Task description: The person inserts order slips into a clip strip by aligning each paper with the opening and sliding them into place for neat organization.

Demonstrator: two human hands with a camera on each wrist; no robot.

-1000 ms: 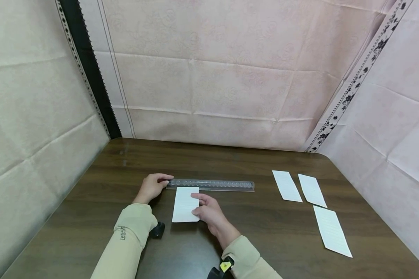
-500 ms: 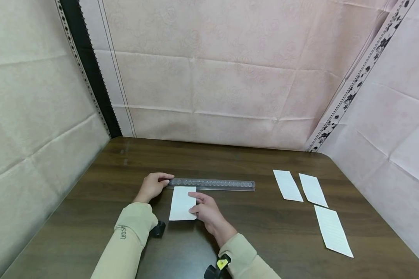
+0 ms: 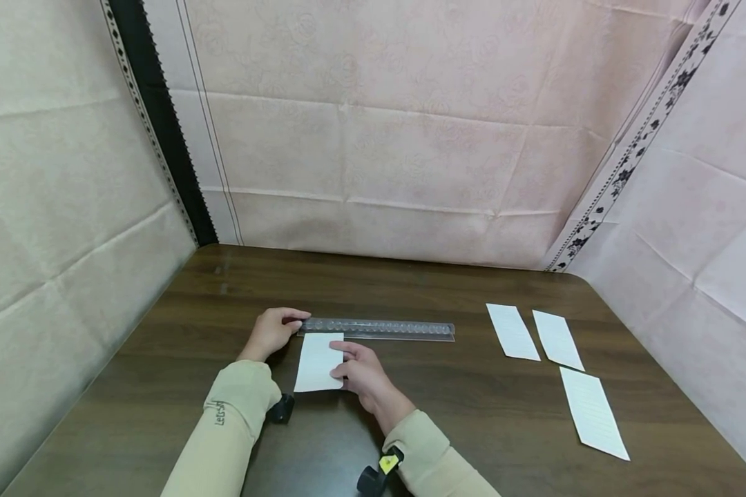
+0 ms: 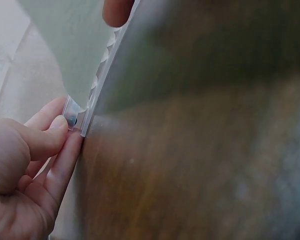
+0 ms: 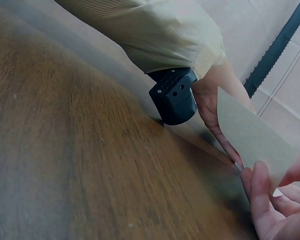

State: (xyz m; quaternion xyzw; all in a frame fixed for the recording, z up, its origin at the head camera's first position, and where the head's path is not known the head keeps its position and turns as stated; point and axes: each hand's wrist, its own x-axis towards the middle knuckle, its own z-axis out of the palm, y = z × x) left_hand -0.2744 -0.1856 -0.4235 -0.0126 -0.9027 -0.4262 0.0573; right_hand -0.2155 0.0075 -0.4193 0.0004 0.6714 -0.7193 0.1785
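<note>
A clear plastic ruler (image 3: 398, 330) lies across the middle of the table. My left hand (image 3: 272, 333) pinches its left end between thumb and fingers, which the left wrist view shows close up at the ruler's corner (image 4: 75, 120). In my right hand (image 3: 363, 376) is a small white sheet of paper (image 3: 316, 366), pinched by its right edge. The top edge of that sheet overlaps the lower side of the ruler near its left end. In the right wrist view the paper (image 5: 252, 135) stands tilted above the table, with the fingers (image 5: 260, 187) around its near edge.
Three more white paper pieces lie at the right: one farther back (image 3: 512, 331), one beside it (image 3: 558, 339) and a lined one (image 3: 593, 413) nearer. A dark wood table (image 3: 472, 428) spreads beneath. Pale cloth (image 3: 373, 138) hangs behind and at both sides.
My right hand has slid the paper sheet a little to the left along the ruler, toward its left end. My left hand and the ruler stay in place.
</note>
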